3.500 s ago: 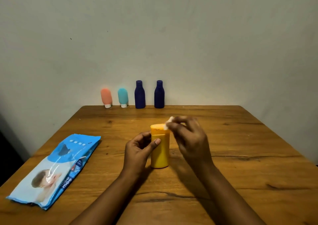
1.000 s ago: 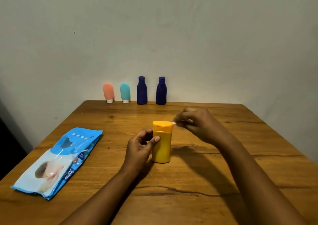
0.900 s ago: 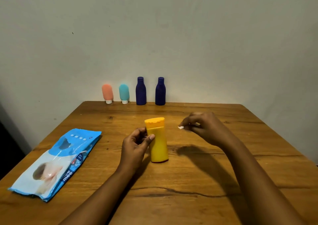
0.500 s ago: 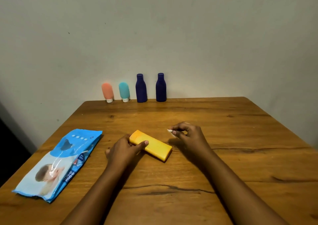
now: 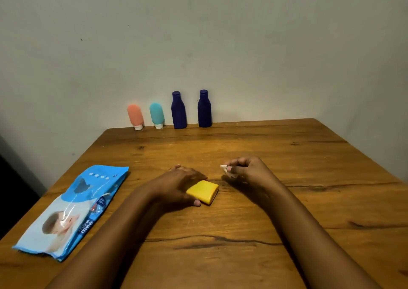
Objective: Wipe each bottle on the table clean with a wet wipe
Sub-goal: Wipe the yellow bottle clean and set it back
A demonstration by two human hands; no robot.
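A yellow bottle [image 5: 203, 191] lies on its side in the middle of the wooden table [image 5: 276, 200]. My left hand [image 5: 177, 183] covers its upper half and holds it, thumb at its near edge. My right hand [image 5: 250, 171] hovers just right of the bottle and pinches a small crumpled white wet wipe [image 5: 225, 169] between its fingertips. Along the far edge by the wall stand a coral tube [image 5: 135, 116], a teal tube [image 5: 157, 115] and two dark blue bottles [image 5: 178, 110] [image 5: 204, 108].
A blue pack of wet wipes [image 5: 72, 209] lies flat near the table's left edge. The wall rises directly behind the row of bottles. A dark gap shows beyond the table's left side.
The yellow bottle stood upright while my right hand wiped its cap. My left hand has since tipped it over and laid it flat, and now covers more of it. My right hand drew back with the wipe.
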